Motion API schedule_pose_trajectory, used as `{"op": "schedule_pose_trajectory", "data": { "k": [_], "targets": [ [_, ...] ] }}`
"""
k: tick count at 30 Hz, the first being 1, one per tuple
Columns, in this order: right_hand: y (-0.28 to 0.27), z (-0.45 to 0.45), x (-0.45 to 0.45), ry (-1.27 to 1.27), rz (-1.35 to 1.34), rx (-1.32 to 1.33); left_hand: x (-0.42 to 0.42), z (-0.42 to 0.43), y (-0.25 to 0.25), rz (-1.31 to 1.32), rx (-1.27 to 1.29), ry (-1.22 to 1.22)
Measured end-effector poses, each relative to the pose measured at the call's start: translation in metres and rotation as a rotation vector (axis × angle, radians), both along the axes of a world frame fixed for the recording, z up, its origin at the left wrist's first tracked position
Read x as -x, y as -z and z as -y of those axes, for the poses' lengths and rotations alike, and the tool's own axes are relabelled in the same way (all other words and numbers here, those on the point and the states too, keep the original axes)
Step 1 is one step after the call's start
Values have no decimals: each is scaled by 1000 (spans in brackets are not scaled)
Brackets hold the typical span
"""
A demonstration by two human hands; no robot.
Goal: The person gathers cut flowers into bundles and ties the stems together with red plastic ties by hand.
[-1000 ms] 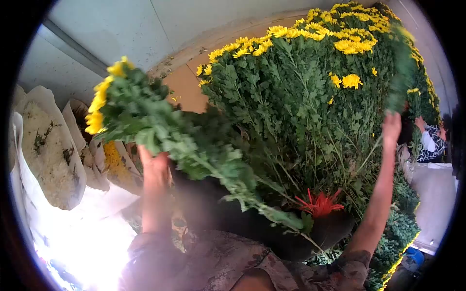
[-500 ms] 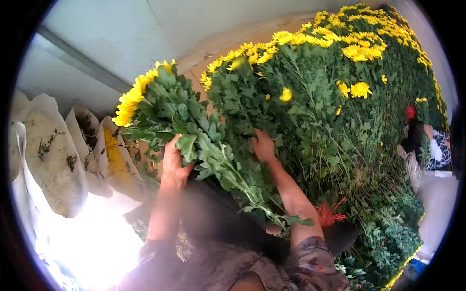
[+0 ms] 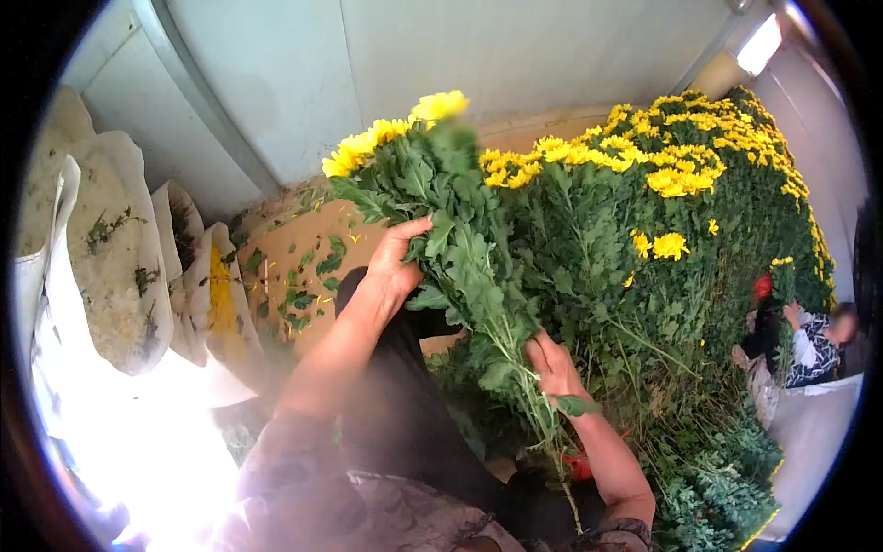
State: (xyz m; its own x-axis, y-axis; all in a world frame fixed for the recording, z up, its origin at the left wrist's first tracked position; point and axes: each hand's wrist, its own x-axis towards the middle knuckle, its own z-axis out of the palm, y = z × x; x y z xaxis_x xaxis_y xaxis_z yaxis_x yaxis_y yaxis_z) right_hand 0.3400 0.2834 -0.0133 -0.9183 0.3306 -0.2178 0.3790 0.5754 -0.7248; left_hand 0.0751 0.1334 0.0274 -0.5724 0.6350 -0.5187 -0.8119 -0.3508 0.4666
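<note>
A bunch of yellow chrysanthemums (image 3: 464, 248) lies slantwise across the middle of the head view, blooms at the upper left and bare stems toward my lap. My left hand (image 3: 395, 262) is closed round its leafy upper part, and leaves cover some of the fingers. Lower down, my right hand (image 3: 554, 368) grips the same bunch at the stems, its fingertips partly hidden. Just to the right stands a big heap of chrysanthemums (image 3: 598, 248), stems down and yellow heads on top. Red string (image 3: 578, 467) shows below my right hand.
White sacks (image 3: 115, 248) with plant scraps stand at the left, one holding yellow petals (image 3: 221, 290). Fallen leaves litter the brown floor (image 3: 308, 235) before a pale wall (image 3: 276, 74). Another person (image 3: 814, 345) sits at the far right, beside the heap.
My right hand has come out of the heap and back onto the bunch's stems. The bunch and my left hand have moved right in view, and another bloom shows at the top.
</note>
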Motion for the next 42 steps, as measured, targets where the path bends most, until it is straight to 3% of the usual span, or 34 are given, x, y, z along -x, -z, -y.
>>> {"op": "schedule_pose_trajectory", "data": {
  "k": [4, 5, 7, 8, 10, 12, 14, 16, 18, 21, 22, 23, 24, 26, 27, 29, 30, 31, 32, 33, 34, 36, 38, 39, 41, 42],
  "targets": [
    [-54, 4, 7, -46, -62, 177, 12, -6, 2, -9, -147, 34],
    [-63, 8, 10, -151, -161, -50, 9, -5, -7, -47, -187, 31],
    [-74, 14, 15, -232, -80, -225, 9, -7, -16, -75, -179, 5],
    [-78, 14, 19, -232, -82, -231, 6, -4, -22, -77, -185, 5],
    [-87, 10, 28, -125, 179, -39, -5, 4, -51, -67, -110, 12],
    [-77, -5, 31, -200, 30, -81, -9, 10, -59, -119, -71, -16],
    [-97, -11, 47, -128, 207, -65, -2, 19, -54, -5, -274, -19],
    [-110, -18, 64, -119, 229, -216, 4, 25, -52, -48, -347, -22],
    [-105, -26, 73, -230, 25, -406, 3, 26, -53, -196, -457, -66],
    [-105, 17, 74, -192, 236, -232, 0, 30, -65, -133, -416, -43],
    [-75, 23, 60, -299, 334, -471, -4, 30, -66, -67, -344, -17],
    [-26, 29, 43, -174, 405, -291, -9, 29, -63, -4, -246, -3],
    [-14, 49, 33, 34, 391, 57, -15, 30, -60, 11, -232, 11],
    [29, 81, 2, 118, 91, 90, -29, 29, -53, -40, -120, 21],
    [30, 85, -2, 142, 102, 112, -28, 34, -40, 19, -125, 28],
    [20, 88, 0, 201, -81, 113, -33, 51, 2, -145, -302, -26],
    [1, 86, 4, 263, 160, 197, -40, 62, 20, -236, -376, -50],
    [28, 85, -2, 192, -29, 15, -51, 72, 21, -209, -272, -22],
    [-4, 81, 8, 93, 196, 58, -56, 76, 19, -198, -175, 0],
    [-8, 81, 8, 80, 275, 250, -55, 74, 20, -307, -189, 30],
    [-7, 88, 8, 113, 283, 271, -55, 73, 22, -417, -206, 51],
    [-5, 99, 10, -28, 212, 206, -57, 68, 21, -404, 190, -37],
    [-14, 100, 12, -117, 229, 151, -53, 74, 36, -320, 25, -36],
    [-16, 99, 16, -223, 232, 82, -54, 81, 22, -283, -92, 119],
    [-9, 72, 14, -265, 90, 112, -36, 130, 76, -459, -183, -7],
    [-4, 51, 11, -297, -49, 131, -55, 109, 36, -329, -13, -189]
  ]
}}
